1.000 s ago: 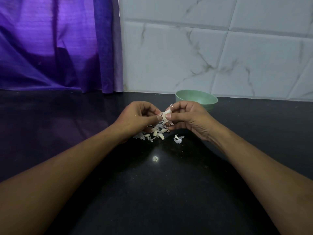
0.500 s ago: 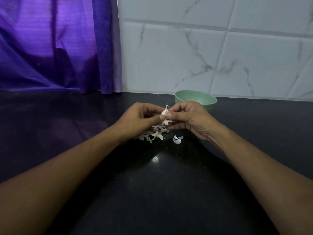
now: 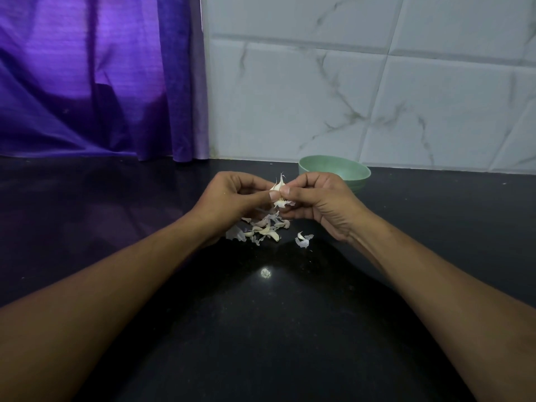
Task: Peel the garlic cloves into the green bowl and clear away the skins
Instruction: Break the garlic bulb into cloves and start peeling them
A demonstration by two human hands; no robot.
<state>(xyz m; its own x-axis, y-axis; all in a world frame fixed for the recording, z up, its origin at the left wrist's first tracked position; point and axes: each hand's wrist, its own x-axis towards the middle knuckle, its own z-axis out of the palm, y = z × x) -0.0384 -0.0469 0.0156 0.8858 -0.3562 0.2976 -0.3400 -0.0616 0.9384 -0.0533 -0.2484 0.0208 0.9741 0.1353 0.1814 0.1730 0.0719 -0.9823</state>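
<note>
- Right now your hands meet above the dark counter (image 3: pixel 261 329): your left hand (image 3: pixel 232 198) pinches the garlic clove (image 3: pixel 279 189) between thumb and curled fingers. Your right hand (image 3: pixel 322 204), fingers curled too, pinches it from the other side.
- Grip the clove firmly with the left and draw the loose skin off with the right thumbnail, starting at the wispy tip. It looks papery and will likely tear, so take it in strips.
- Let the strips drop onto the pile of skins (image 3: pixel 265 229) directly below; one stray skin (image 3: pixel 303 240) lies just beside it.
- The green bowl (image 3: pixel 342 171) stands just behind your right hand, near the tiled wall (image 3: pixel 377 97). Its contents are hidden from view.
- Bare counter lies toward you and to both sides; the purple curtain (image 3: pixel 87 82) hangs far left, well apart.
</note>
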